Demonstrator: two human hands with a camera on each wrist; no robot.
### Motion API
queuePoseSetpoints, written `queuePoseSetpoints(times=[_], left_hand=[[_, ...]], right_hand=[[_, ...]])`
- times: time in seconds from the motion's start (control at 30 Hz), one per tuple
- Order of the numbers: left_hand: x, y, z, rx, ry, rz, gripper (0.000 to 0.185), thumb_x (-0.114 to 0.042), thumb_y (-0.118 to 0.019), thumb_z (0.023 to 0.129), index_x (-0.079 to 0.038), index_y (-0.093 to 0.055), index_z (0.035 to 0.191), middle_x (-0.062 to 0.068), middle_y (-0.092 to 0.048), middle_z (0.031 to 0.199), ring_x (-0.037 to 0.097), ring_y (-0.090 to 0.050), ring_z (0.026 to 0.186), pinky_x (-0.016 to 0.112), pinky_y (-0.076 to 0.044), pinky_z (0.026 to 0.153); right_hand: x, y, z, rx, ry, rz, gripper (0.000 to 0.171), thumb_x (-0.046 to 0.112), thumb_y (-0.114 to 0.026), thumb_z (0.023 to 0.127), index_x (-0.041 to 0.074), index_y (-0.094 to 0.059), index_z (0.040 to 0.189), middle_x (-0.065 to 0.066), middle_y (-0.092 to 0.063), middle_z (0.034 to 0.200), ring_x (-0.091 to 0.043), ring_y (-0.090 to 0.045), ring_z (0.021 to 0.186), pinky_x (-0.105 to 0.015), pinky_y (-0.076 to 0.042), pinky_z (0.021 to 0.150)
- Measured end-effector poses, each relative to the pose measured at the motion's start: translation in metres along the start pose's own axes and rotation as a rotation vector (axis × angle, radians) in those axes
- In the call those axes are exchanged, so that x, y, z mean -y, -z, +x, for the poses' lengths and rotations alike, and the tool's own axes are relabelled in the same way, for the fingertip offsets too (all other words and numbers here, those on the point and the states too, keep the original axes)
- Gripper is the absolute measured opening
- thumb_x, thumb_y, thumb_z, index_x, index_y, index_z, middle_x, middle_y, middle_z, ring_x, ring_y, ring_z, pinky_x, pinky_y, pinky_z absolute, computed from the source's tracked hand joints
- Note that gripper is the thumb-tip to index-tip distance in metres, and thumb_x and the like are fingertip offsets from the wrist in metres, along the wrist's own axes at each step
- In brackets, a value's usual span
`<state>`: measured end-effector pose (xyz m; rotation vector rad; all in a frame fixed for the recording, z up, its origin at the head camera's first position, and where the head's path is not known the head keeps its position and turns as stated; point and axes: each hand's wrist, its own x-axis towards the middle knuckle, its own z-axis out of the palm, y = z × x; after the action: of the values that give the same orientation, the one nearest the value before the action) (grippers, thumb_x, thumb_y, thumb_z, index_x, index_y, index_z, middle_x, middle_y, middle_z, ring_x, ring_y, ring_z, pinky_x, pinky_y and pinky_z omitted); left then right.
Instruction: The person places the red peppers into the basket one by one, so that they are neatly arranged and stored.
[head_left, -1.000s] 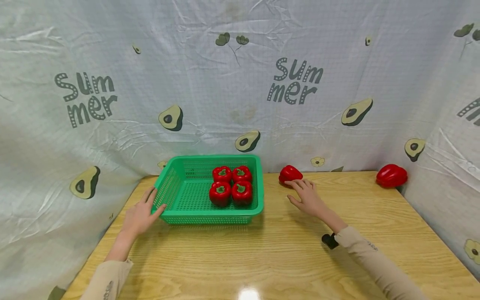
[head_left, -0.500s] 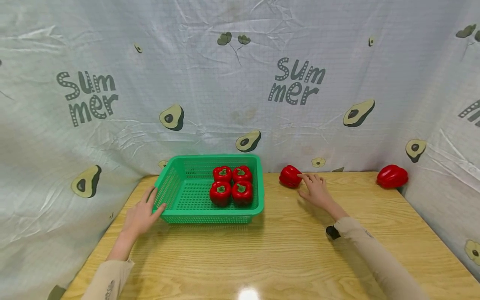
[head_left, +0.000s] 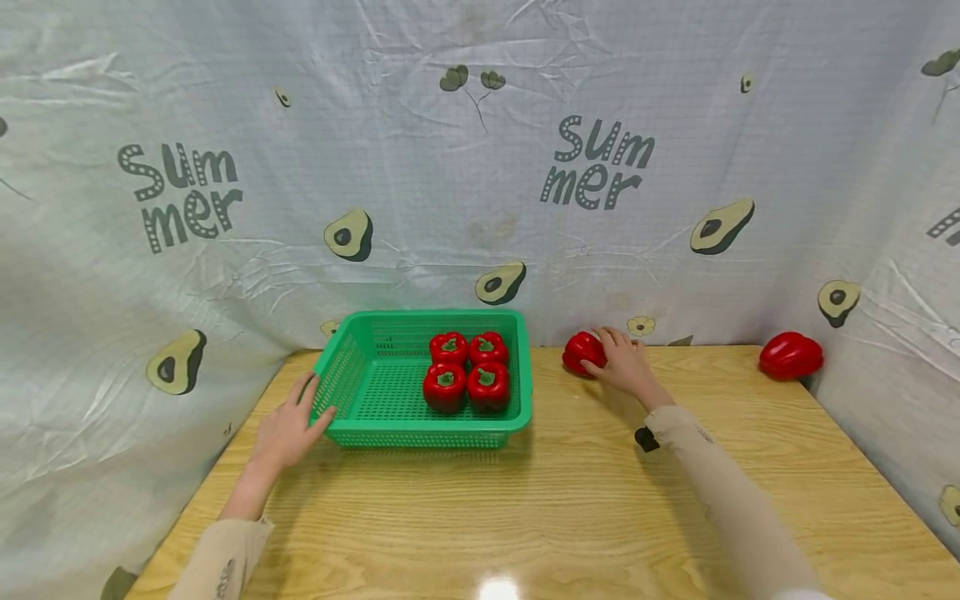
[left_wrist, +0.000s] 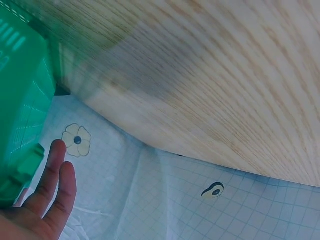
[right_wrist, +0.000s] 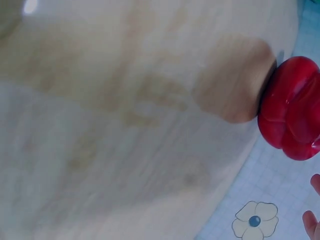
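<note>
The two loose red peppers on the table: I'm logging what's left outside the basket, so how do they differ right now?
The near pepper lies by the back curtain just right of the green basket, with the right hand on it; the far pepper sits untouched in the table's right back corner, and looks larger. Both are red, lie on the wooden table and are outside the basket.

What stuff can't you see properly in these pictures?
- Right hand: in the head view its palm side is turned away, so whether it grips the pepper is unclear; the right wrist view shows only fingertips at the edge.
- Left hand: the left wrist view cuts off most of it.
- Basket: the left wrist view shows only a blurred corner.
- Far pepper: stem side hidden, head view.
</note>
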<state>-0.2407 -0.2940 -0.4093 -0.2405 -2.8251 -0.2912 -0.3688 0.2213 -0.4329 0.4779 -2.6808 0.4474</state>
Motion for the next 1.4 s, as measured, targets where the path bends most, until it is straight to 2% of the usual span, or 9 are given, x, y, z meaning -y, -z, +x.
queuePoseSetpoints(times=[0.23,0.57,0.9,1.07,1.13,1.23,1.33,1.4], left_hand=[[0.0,0.0,0.0,-0.005,-0.006,0.0,0.066,-0.043,-0.038,0.093,0.004,-0.026,0.138,0.022,-0.026,0.14,0.013,-0.037,0.041,0.026,-0.026,0.037],[-0.004,0.001,-0.001,-0.013,-0.009,-0.009,0.064,-0.04,-0.041,0.093,0.004,-0.027,0.138,0.022,-0.027,0.14,0.011,-0.035,0.04,0.025,-0.026,0.037],[-0.004,-0.001,0.0,0.002,-0.002,-0.019,0.064,-0.04,-0.041,0.093,0.004,-0.026,0.138,0.022,-0.025,0.141,0.012,-0.035,0.04,0.026,-0.026,0.037],[-0.003,-0.002,-0.001,0.002,0.001,-0.021,0.064,-0.04,-0.04,0.093,0.003,-0.025,0.138,0.022,-0.025,0.141,0.012,-0.034,0.04,0.026,-0.026,0.037],[-0.003,-0.002,-0.001,0.001,0.003,-0.026,0.064,-0.04,-0.04,0.093,0.003,-0.025,0.138,0.021,-0.025,0.141,0.012,-0.034,0.04,0.026,-0.026,0.037],[-0.003,-0.001,-0.002,0.0,0.006,-0.033,0.064,-0.04,-0.04,0.093,0.003,-0.025,0.138,0.021,-0.024,0.141,0.011,-0.034,0.039,0.026,-0.026,0.037],[-0.003,0.0,-0.002,-0.001,0.007,-0.035,0.064,-0.039,-0.04,0.093,0.003,-0.025,0.139,0.021,-0.024,0.141,0.011,-0.033,0.038,0.026,-0.026,0.037],[-0.003,0.0,-0.002,-0.002,0.008,-0.035,0.064,-0.039,-0.041,0.093,0.003,-0.025,0.139,0.021,-0.024,0.142,0.011,-0.033,0.038,0.026,-0.026,0.037]], right_hand=[[0.005,-0.006,0.014,0.064,-0.012,0.023,0.071,0.04,-0.062,0.079,0.008,-0.033,0.136,-0.023,-0.037,0.133,-0.041,-0.034,0.121,-0.063,-0.022,0.09],[0.007,-0.014,0.021,0.115,0.005,-0.039,0.074,0.043,-0.065,0.076,0.018,-0.031,0.137,-0.021,-0.031,0.137,-0.045,-0.031,0.12,-0.064,-0.02,0.089],[0.012,-0.012,0.019,0.179,-0.025,-0.103,0.069,0.039,-0.067,0.075,0.013,-0.04,0.133,-0.024,-0.029,0.136,-0.045,-0.029,0.119,-0.064,-0.019,0.09],[0.012,-0.015,0.019,0.161,-0.015,-0.099,0.066,0.038,-0.069,0.073,0.012,-0.043,0.128,-0.026,-0.033,0.132,-0.046,-0.03,0.116,-0.064,-0.021,0.088],[0.005,-0.022,0.021,0.13,0.013,-0.12,0.069,0.048,-0.066,0.073,0.015,-0.042,0.128,-0.025,-0.034,0.129,-0.046,-0.032,0.113,-0.063,-0.023,0.085],[0.006,-0.023,0.021,0.13,0.017,-0.154,0.071,0.052,-0.066,0.071,0.018,-0.041,0.128,-0.024,-0.036,0.127,-0.045,-0.034,0.111,-0.064,-0.025,0.085],[0.007,-0.024,0.022,0.129,0.015,-0.168,0.071,0.048,-0.069,0.07,0.016,-0.041,0.127,-0.025,-0.038,0.125,-0.045,-0.036,0.109,-0.063,-0.025,0.086],[0.014,-0.019,0.02,0.151,-0.001,-0.161,0.069,0.037,-0.074,0.068,0.012,-0.042,0.125,-0.027,-0.039,0.124,-0.046,-0.036,0.11,-0.063,-0.024,0.087]])
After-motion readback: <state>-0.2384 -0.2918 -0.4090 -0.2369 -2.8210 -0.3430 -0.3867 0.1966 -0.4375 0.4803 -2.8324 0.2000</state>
